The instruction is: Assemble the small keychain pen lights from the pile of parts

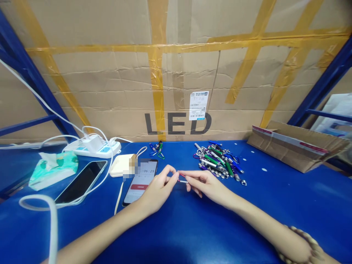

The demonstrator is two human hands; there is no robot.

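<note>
Both hands pinch one small red-and-silver metal keychain piece [182, 179] between their fingertips: the left hand [161, 187] is closed on its left end and the right hand [205, 183] on its right end. It sits mid-way across the blue tabletop [275, 198], just right of a smartphone showing a timer [140, 180]. A heap of coloured metal keychain torches [218, 163] lies near, behind the right hand

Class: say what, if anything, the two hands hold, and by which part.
One small keychain piece, pinched between both: the left hand takes its red clip end, the right hand its silver end.
</note>
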